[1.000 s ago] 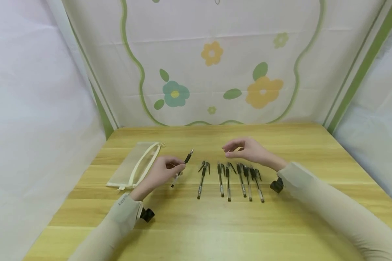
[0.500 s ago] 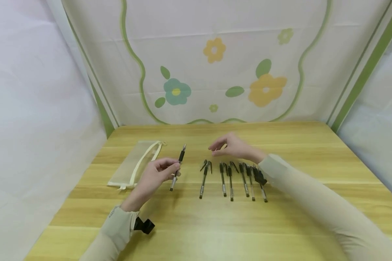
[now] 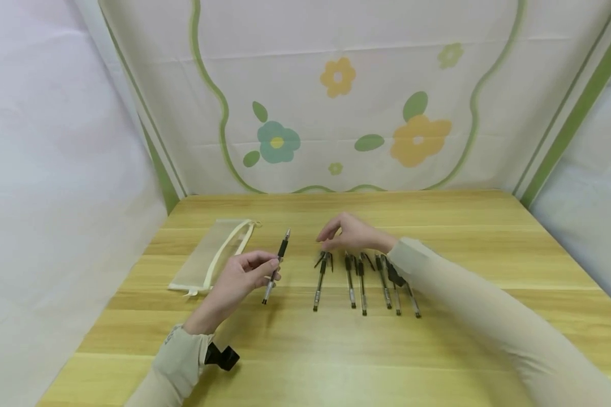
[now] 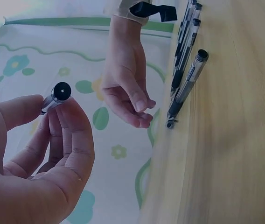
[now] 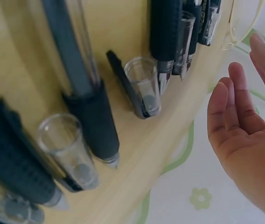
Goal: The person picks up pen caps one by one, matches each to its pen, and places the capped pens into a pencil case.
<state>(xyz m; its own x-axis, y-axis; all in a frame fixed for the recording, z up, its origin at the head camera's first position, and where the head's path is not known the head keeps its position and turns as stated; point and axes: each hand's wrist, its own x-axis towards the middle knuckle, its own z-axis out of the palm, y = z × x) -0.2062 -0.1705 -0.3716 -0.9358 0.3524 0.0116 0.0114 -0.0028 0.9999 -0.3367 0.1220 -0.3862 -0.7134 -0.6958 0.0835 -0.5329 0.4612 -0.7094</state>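
Across the upper frame, a white backdrop (image 3: pixel 285 34) bears orange, teal and pale-green flowers (image 3: pixel 279 152) and a wavy green line (image 3: pixel 226 110). Below, the wood-grain table (image 3: pixel 310 362) is yellow, the pens (image 3: pixel 352 291) clear with black grips (image 3: pixel 348 264), the pouch (image 3: pixel 201 257) at left beige with cream trim (image 3: pixel 215 262), the sleeves (image 3: pixel 463 288) beige.

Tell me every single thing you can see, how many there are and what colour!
Held pen: one, black and clear, pinched in the left hand
Table pens: six, black and clear, in a row on the table
Pen caps: several, exact count unclear, clear with black clips, among the table pens
Pouch: one, see-through with cream edging, left side of the table
Table: one, yellowish wood pattern, underneath
Backdrop: one, white with green trim, flowers and leaves, behind the table
Wrist devices: two, black, one at each wrist
Sleeves: two, beige, on both arms
Left hand: one, bare, right of the pouch
Right hand: one, bare, near the table pens' far ends
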